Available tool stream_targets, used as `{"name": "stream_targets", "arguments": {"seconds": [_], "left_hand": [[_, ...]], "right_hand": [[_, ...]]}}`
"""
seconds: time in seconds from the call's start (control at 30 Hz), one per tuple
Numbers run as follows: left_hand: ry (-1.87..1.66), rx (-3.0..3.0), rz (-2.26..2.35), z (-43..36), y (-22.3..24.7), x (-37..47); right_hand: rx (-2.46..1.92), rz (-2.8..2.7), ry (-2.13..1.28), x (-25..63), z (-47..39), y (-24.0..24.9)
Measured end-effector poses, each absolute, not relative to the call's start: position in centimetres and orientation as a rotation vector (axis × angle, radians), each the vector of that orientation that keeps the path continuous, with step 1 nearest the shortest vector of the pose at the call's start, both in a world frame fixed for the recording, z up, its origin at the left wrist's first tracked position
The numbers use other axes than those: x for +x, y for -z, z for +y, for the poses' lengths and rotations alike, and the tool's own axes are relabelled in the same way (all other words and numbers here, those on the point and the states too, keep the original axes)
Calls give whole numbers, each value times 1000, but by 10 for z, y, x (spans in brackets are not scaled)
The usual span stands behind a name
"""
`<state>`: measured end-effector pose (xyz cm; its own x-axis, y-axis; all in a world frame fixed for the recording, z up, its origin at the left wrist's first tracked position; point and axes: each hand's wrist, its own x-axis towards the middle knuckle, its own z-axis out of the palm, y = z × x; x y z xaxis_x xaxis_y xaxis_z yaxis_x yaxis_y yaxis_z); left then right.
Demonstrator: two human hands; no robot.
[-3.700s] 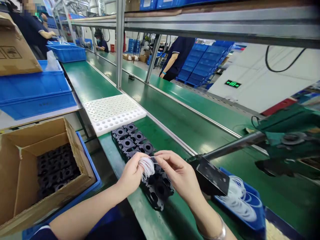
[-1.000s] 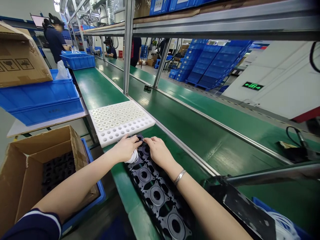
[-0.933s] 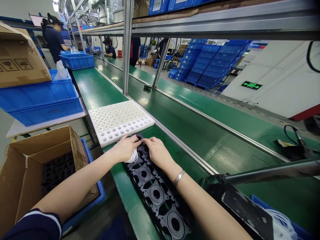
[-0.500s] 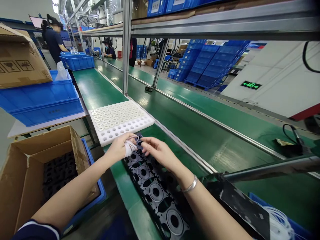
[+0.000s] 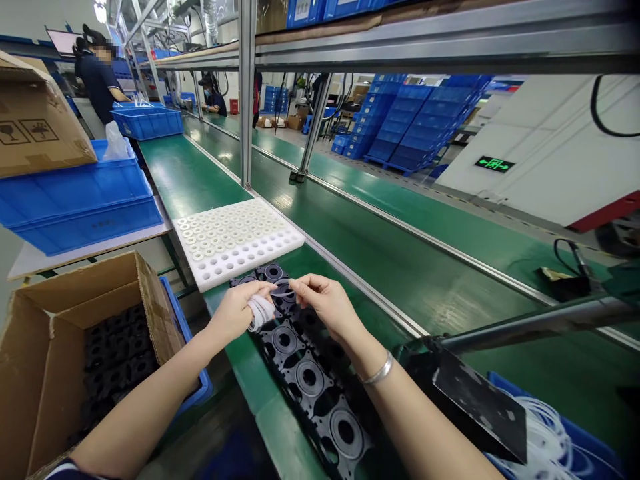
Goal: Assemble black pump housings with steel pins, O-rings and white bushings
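Observation:
My left hand (image 5: 233, 312) is closed around a bundle of thin white rings (image 5: 261, 313). Between its fingertips and those of my right hand (image 5: 327, 303) a single thin ring (image 5: 283, 294) is stretched, pinched from both sides. Both hands are over a row of black plastic parts (image 5: 309, 378) with round centre openings, which runs along the near green bench. My forearms and fingers hide some of these parts. Beyond the hands lies a white foam tray (image 5: 240, 263) with rows of pale washers and some bare holes at its near side.
An open cardboard box (image 5: 85, 293) of black parts stands at left, below stacked blue crates (image 5: 75, 193). At lower right are a dark box (image 5: 480, 407) and a blue bin of white rings (image 5: 545, 433). A metal post (image 5: 247, 100) rises beside the belt. Co-workers are farther back.
My right hand has closed its fingertips on one ring, now held between both hands. The hands have come slightly nearer, and the view has shifted a little.

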<state>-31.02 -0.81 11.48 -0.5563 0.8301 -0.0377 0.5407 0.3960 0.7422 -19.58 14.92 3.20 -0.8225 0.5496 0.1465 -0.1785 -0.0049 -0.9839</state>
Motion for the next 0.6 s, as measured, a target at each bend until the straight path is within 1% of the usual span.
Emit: {"name": "stream_targets", "arguments": {"seconds": [0.13, 0.3, 0.37, 0.5, 0.53, 0.6], "left_hand": [[-1054, 1248, 2406, -12, -107, -323], [-789, 1568, 2391, -4, -102, -328], [-528, 1816, 2346, 3, -97, -327], [132, 2389, 2241, 12, -84, -327], [202, 2449, 2236, 12, -81, -328], [231, 2489, 2250, 12, -78, -330]], "right_hand": [[-597, -2026, -1540, -208, 165, -10], [-662, -2163, -1312, -217, 169, -1], [-649, -2206, -1243, -220, 167, -2], [-624, -2252, -1128, -224, 166, -4], [-613, -2258, -1104, -224, 165, -3], [-564, -2271, -1045, -224, 165, -2]]}}
